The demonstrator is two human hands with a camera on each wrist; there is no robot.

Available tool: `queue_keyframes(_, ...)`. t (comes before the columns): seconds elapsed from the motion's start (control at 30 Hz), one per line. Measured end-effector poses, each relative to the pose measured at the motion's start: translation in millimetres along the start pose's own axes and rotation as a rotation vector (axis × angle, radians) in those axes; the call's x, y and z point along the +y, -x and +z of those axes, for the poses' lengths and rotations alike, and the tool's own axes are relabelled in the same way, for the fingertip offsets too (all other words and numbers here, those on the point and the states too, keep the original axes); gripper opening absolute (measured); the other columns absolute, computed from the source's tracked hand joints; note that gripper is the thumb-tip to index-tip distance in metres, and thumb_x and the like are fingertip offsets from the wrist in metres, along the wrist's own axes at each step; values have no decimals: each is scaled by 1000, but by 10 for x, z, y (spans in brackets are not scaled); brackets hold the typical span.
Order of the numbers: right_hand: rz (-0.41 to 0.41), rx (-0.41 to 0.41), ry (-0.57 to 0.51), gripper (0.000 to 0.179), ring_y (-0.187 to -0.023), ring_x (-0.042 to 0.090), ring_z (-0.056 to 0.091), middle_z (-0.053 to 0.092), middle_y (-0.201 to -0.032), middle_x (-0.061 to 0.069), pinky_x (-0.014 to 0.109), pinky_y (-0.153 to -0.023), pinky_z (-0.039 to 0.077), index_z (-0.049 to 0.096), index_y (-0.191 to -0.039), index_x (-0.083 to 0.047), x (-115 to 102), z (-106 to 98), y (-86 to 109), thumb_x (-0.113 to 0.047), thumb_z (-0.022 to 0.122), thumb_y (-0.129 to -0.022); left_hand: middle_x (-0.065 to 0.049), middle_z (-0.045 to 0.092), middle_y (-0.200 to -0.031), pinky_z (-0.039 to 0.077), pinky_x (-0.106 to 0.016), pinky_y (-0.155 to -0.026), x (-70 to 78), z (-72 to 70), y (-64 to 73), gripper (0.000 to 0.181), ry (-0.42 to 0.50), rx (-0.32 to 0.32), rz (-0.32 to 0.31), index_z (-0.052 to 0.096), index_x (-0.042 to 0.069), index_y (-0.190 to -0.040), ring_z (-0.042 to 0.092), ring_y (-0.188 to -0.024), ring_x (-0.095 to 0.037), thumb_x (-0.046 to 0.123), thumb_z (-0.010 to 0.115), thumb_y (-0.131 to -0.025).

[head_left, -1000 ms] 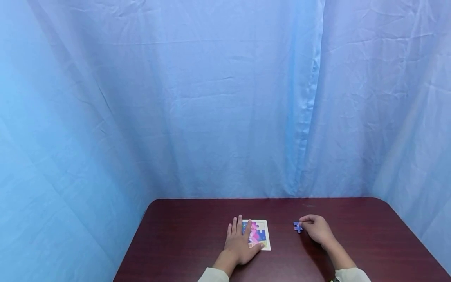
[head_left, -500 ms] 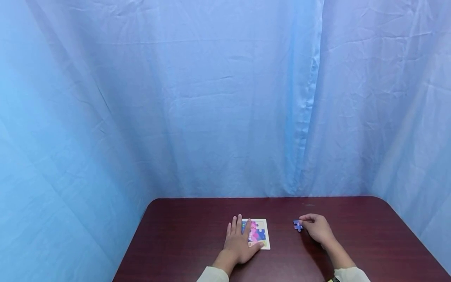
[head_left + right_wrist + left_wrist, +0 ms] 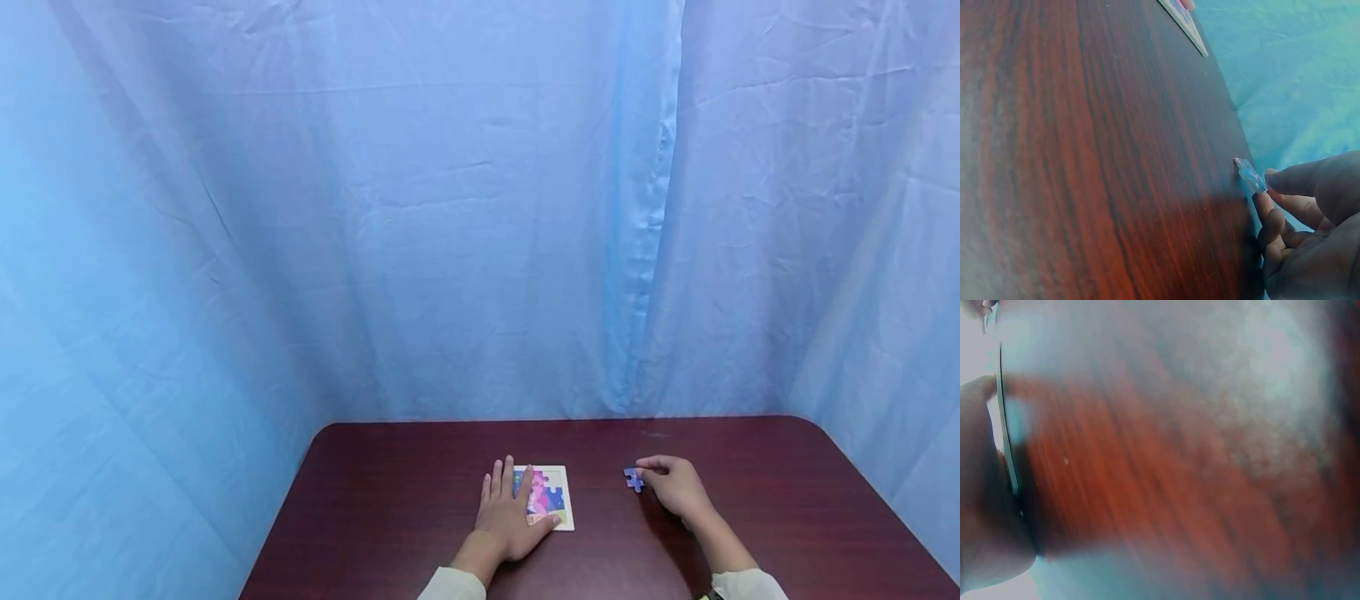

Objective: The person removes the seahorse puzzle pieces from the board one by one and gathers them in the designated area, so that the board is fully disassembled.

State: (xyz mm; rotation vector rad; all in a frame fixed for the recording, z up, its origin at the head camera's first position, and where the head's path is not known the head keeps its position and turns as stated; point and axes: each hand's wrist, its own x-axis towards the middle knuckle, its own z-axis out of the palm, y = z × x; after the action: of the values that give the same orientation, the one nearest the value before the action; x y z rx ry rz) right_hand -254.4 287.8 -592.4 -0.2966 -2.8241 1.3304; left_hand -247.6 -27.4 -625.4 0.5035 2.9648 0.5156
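Note:
My left hand (image 3: 504, 521) lies spread over the left part of a square jigsaw puzzle (image 3: 542, 497) in a pale frame, its thumb along the lower edge. Pink, blue and yellow pieces show in the frame, and a bare pale gap is at its upper right. To the right, my right hand (image 3: 675, 486) pinches a blue-purple puzzle piece (image 3: 633, 478) between thumb and fingers. In the right wrist view this puzzle piece (image 3: 1251, 175) is held at the fingertips, close over the table. The left hand covers the puzzle's left side.
A dark red wood-grain table (image 3: 390, 500) with rounded far corners carries everything. Light blue curtains (image 3: 480, 250) hang behind it and at both sides. Bare tabletop lies between the puzzle frame and the right hand.
The puzzle piece in my right hand has turned slightly between the fingers. The left hand stays on the puzzle.

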Motion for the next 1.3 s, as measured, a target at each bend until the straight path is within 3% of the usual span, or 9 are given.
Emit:
queue_keyframes(0.2,1,10,0,25,-109,31,67,74,-124,25,33,-81,51,78,-117,-1,-4,1,-6,-16,67,-101,-18,16,-178,17,-58,-134,5,-1,-3,99,0,3,-1,29,21,-169,13,-167,-38,80,50,-93)
queue_keyframes(0.4,9,-11,9,26,-114,36,68,72,-128,27,42,-86,54,77,-119,-1,-22,4,-8,-16,65,-102,-19,16,-178,16,-59,-134,1,-2,7,99,19,2,0,30,20,-169,13,-167,-39,80,51,-93)
queue_keyframes(0.6,15,-10,-4,29,-98,24,67,71,-129,25,33,-78,50,75,-123,-1,-86,42,25,-19,62,-104,-19,16,-178,15,-59,-134,-4,-7,17,98,39,1,-9,30,20,-168,13,-167,-38,78,53,-93)
queue_keyframes(0.73,-10,41,26,28,-86,17,66,76,-114,19,31,-74,49,75,-120,0,-146,73,46,-18,62,-102,-18,15,-178,13,-58,-134,-1,-6,3,99,55,-9,-8,29,20,-169,11,-167,-38,79,53,-92)
queue_keyframes(0.9,-56,71,79,25,-79,13,69,80,-95,7,42,-81,52,78,-115,-3,-255,140,107,-18,67,-99,-18,14,-179,13,-58,-134,3,-6,-6,100,49,-13,-11,29,21,-169,11,-167,-38,81,51,-92)
queue_keyframes(1.03,-93,81,100,22,-85,18,71,79,-95,5,52,-87,52,79,-112,-5,-357,184,169,-18,68,-99,-16,10,-179,11,-57,-135,25,-52,21,99,55,-27,-18,27,23,-170,8,-168,-36,81,49,-93)
queue_keyframes(1.17,-109,67,67,20,-84,17,67,77,-96,6,40,-77,54,78,-111,-2,-446,222,214,-15,68,-99,-18,11,-179,11,-57,-135,57,-113,62,99,65,-36,-15,27,21,-170,8,-167,-38,79,49,-94)
queue_keyframes(1.3,-114,25,52,18,-76,13,59,75,-92,3,30,-69,48,78,-110,-3,-522,276,244,-14,70,-98,-18,12,-179,11,-57,-135,64,-103,65,98,69,-30,-20,28,20,-169,9,-167,-38,78,51,-94)
